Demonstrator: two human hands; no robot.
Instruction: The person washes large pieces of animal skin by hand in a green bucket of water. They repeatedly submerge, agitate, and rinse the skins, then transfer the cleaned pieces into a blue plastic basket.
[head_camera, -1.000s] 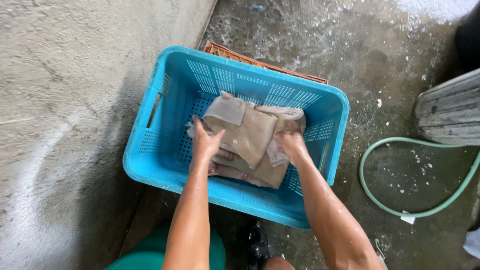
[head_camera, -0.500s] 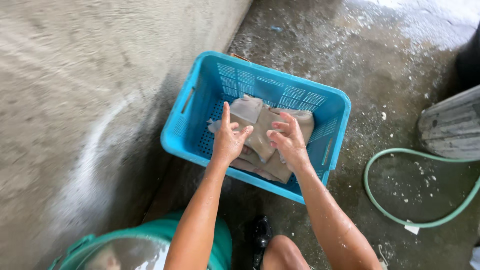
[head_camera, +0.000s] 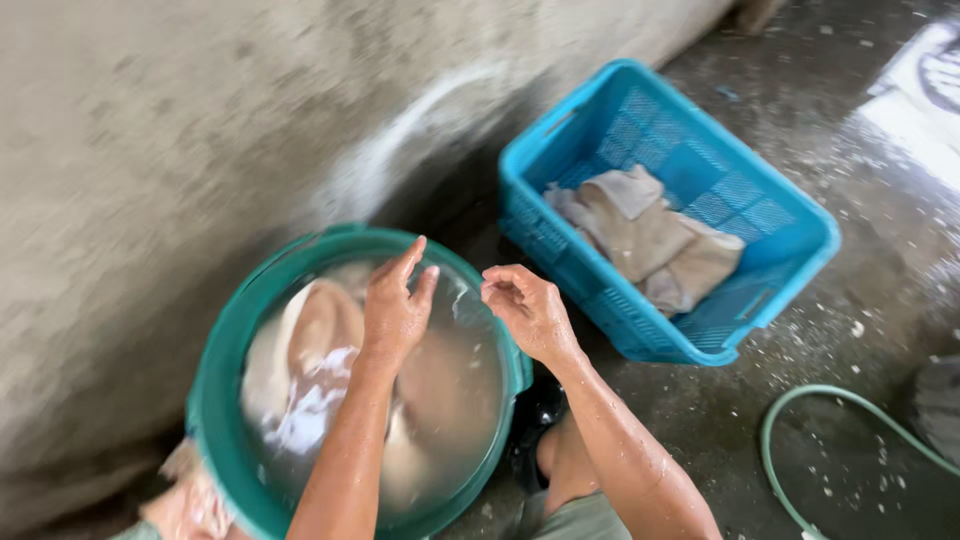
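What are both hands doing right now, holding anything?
Left hand: open, empty, above the water in the green basin.
Right hand: loosely curled, empty, over the basin's rim beside the blue basket.

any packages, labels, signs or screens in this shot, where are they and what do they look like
None in view: no package, label, sign or screen.
What is there: a blue plastic basket with beige cloths on the wet floor, a round green tub of water with laundry beside it, and a green hose at lower right.
The left hand and right hand hang empty over the tub.
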